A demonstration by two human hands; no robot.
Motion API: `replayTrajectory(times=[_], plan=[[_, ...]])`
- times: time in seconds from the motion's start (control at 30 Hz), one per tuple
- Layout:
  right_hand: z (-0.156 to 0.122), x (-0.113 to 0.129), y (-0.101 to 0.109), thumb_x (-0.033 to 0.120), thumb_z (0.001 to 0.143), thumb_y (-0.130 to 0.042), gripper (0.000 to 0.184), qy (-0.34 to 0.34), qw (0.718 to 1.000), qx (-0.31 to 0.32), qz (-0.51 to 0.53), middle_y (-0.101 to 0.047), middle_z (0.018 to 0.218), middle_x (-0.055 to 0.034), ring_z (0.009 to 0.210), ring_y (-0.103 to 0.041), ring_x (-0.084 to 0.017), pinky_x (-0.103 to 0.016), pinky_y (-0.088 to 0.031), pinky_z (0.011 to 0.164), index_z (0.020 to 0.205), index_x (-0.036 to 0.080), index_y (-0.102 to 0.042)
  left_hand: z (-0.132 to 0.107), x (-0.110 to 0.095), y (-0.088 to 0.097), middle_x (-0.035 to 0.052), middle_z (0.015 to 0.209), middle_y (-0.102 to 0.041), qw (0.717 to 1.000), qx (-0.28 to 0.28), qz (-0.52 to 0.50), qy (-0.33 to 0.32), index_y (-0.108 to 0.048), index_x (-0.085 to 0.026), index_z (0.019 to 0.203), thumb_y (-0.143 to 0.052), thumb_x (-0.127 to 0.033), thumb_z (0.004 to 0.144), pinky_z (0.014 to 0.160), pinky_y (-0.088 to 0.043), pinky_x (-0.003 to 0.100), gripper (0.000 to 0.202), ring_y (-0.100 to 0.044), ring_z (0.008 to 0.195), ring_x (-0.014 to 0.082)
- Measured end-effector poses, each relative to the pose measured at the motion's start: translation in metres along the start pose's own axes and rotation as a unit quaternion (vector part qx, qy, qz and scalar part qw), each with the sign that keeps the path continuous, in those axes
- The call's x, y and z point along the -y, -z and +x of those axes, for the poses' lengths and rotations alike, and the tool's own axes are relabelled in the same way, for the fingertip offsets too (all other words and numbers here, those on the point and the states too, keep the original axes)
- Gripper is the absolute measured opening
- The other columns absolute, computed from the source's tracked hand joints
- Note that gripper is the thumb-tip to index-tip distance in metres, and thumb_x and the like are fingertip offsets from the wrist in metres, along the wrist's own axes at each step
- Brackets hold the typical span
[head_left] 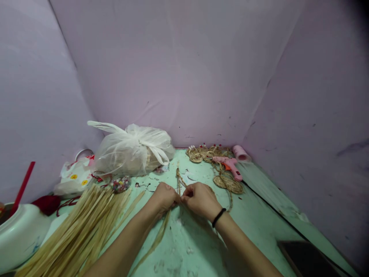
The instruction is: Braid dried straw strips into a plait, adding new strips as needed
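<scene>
My left hand point(163, 196) and my right hand point(199, 199) meet at the middle of the pale green table point(259, 223), both with fingers pinched on a braided straw cord point(180, 179). The plaited part runs away from my hands toward the back wall. Loose flat straw strands point(157, 240) trail from under my left hand toward me. A black band sits on my right wrist.
A heap of straw strips point(83, 227) lies at the left. Behind are a tied white plastic bag point(132, 150), a printed bag point(75, 177), a bead dish point(120, 184), coiled straw rounds point(229, 182), a pink glue gun point(229, 164), a pink roll point(240, 153). White vessel point(20, 234) far left.
</scene>
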State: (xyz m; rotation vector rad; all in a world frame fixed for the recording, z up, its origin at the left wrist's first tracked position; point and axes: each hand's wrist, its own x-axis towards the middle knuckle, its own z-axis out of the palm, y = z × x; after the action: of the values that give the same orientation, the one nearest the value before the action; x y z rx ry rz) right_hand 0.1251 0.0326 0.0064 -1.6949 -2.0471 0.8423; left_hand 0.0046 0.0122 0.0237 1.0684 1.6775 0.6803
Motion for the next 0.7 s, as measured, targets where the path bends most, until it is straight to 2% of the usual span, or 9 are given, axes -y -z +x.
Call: replayTrajectory(times=[0.07,0.2,0.33,0.47,0.53,0.7], plan=[[-0.003,0.002,0.005,0.021,0.058,-0.058,0.009,-0.012,0.999,0.001,-0.035,-0.061,0.053,-0.0053,0.05,-0.049,-0.013,-0.024,-0.024,0.045,0.055,0.018,-0.066,-0.001,-0.001,-0.002,-0.0064,0.026,-0.026,1.0,-0.004,0.001,0.009,-0.037,-0.014,0.034,-0.048,-0.006,0.05,0.033,-0.011,0.019,0.021,-0.02,0.028,0.0028],[-0.007,0.008,0.007,0.015,0.053,-0.054,0.01,-0.022,0.999,0.048,-0.006,-0.053,0.043,-0.0029,0.044,-0.044,-0.011,-0.023,-0.023,0.043,0.047,0.017,-0.062,-0.002,-0.003,-0.002,-0.006,0.025,-0.025,1.0,-0.009,-0.009,0.023,-0.036,-0.015,0.034,-0.047,-0.007,0.05,0.032,-0.01,0.02,0.021,-0.02,0.027,0.0036],[-0.011,0.015,0.006,0.013,0.052,-0.053,0.01,-0.025,0.996,0.069,0.045,-0.051,0.042,-0.0004,0.042,-0.04,-0.009,-0.023,-0.022,0.042,0.046,0.016,-0.06,0.0,0.0,0.005,-0.0039,0.025,-0.028,0.998,0.042,-0.038,0.027,-0.039,-0.015,0.033,-0.046,-0.012,0.053,0.031,-0.01,0.02,0.021,-0.021,0.024,0.0045],[-0.015,0.019,0.007,0.009,0.052,-0.05,0.013,0.01,0.995,0.083,0.058,-0.049,0.04,0.001,0.041,-0.038,-0.007,-0.021,-0.022,0.042,0.043,0.015,-0.056,0.008,0.009,0.013,-0.0033,0.029,-0.036,0.995,0.088,-0.056,0.002,-0.044,-0.014,0.037,-0.049,-0.015,0.051,0.029,-0.011,0.02,0.014,-0.025,0.025,0.0046],[-0.016,0.02,0.009,0.008,0.053,-0.048,0.014,0.015,0.99,0.111,0.08,-0.049,0.041,0.0013,0.04,-0.038,-0.007,-0.02,-0.023,0.041,0.044,0.014,-0.056,0.011,0.012,0.015,-0.0042,0.031,-0.037,0.993,0.099,-0.061,-0.005,-0.044,-0.014,0.039,-0.051,-0.015,0.049,0.029,-0.011,0.019,0.013,-0.025,0.025,0.0038],[-0.016,0.019,0.02,0.008,0.057,-0.047,0.012,-0.055,0.95,0.228,0.207,-0.058,0.051,0.0002,0.043,-0.049,-0.008,-0.017,-0.031,0.039,0.051,0.014,-0.056,0.011,0.011,0.018,-0.0061,0.029,-0.033,0.993,0.111,-0.027,-0.005,-0.04,-0.016,0.037,-0.051,-0.015,0.05,0.03,-0.01,0.019,0.017,-0.022,0.025,0.0032]])
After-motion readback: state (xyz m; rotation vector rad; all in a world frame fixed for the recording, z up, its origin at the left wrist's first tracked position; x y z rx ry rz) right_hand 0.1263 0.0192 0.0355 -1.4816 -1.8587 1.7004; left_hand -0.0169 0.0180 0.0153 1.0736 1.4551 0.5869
